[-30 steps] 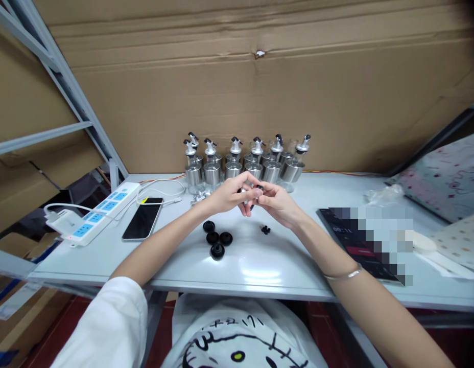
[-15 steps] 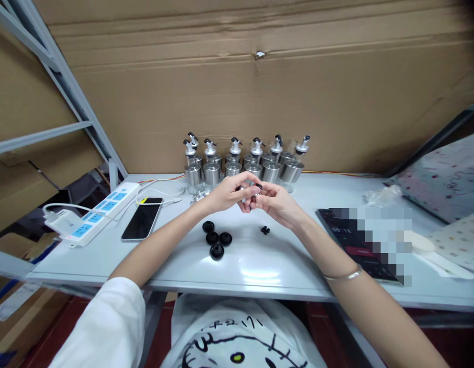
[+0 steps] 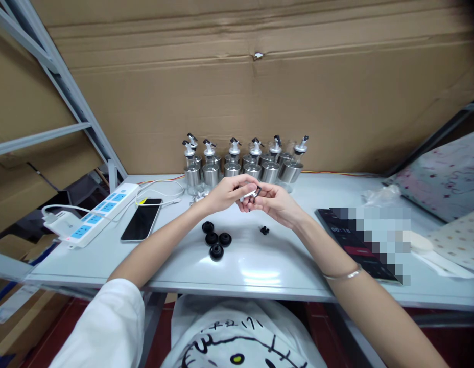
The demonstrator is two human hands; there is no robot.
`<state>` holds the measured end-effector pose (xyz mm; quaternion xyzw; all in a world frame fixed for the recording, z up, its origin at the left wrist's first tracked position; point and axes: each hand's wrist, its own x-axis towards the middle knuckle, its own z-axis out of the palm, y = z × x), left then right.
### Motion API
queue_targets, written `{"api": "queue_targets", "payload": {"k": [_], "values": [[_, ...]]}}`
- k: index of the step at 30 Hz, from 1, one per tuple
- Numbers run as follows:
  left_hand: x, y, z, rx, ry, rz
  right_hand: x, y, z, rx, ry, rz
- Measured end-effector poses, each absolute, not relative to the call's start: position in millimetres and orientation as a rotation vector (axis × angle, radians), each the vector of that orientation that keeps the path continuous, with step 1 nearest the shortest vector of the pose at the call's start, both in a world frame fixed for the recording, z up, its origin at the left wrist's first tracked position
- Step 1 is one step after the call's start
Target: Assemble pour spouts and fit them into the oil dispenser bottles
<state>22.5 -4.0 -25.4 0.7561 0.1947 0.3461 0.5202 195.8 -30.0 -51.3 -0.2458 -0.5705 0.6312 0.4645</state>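
My left hand (image 3: 232,193) is closed on a small silver-white spout piece (image 3: 247,195) above the middle of the table. Facing it, my right hand (image 3: 276,203) pinches a small black part (image 3: 258,190) at the tip of that piece. The fingers of both hands meet and hide some of what they hold. Nearer the table's front lie several round black stoppers (image 3: 216,251), below my left forearm and to its right. A little cluster of small black pieces (image 3: 264,230) rests under my right hand.
Glass and metal bottles with pourer tops (image 3: 232,168) stand behind my hands. To the left are a phone (image 3: 142,220) and a power strip (image 3: 102,214) with cables. A tablet (image 3: 355,245) lies right; loose silver-white parts (image 3: 198,196) sit before the bottles.
The silver-white piece and the black part between my fingers have turned and show more clearly. Both hands have stayed almost in place.
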Motion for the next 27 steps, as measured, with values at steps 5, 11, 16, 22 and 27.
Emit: {"api": "queue_targets", "payload": {"k": [5, 11, 16, 22, 27], "values": [[29, -9, -33, 1.766, 0.482, 0.961, 192, -31, -50, -0.523, -1.460, 1.501], [37, -17, -39, 1.654, 0.505, 1.042, 190, -32, -52, -0.507, -1.431, 1.508], [39, -22, -41, 1.645, 0.532, 1.071, 186, -35, -48, -0.561, -1.408, 1.494], [41, -22, -42, 1.684, 0.531, 1.101, 187, -33, -50, -0.572, -1.430, 1.447], [38, -11, -46, 1.843, 0.629, 1.185, 188, -29, -50, -0.601, -1.298, 1.398]]}}
